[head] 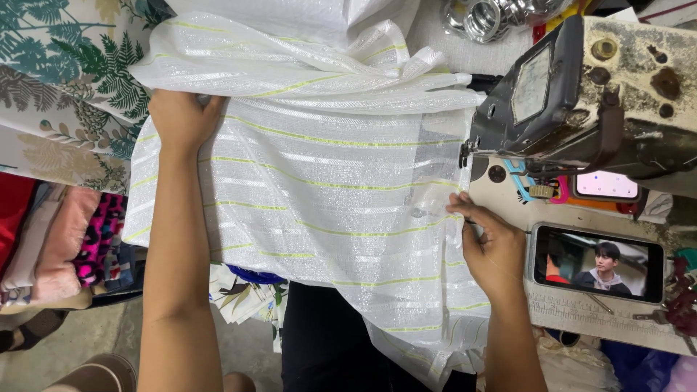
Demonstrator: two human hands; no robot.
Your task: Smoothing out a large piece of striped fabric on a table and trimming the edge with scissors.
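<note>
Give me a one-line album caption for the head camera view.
Both hands, left hand and right hand, spread white striped fabric beside a worn sewing machine and phone.

Sewing machine (581,94) cut off beyond right hand (494,250), needle hidden behind its head, striped fabric (327,181) covered left hand's (181,120) fingertips, forearms cropped below.

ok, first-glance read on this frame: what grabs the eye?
The sheer white fabric with yellow-green stripes fills the middle, spread flat, with the left hand pressing its upper left and the right hand pinching its right edge. At upper right sits a worn, rust-spotted sewing machine, its needle end at the fabric's edge. Below it a phone lies on the table, its screen playing video.
</note>
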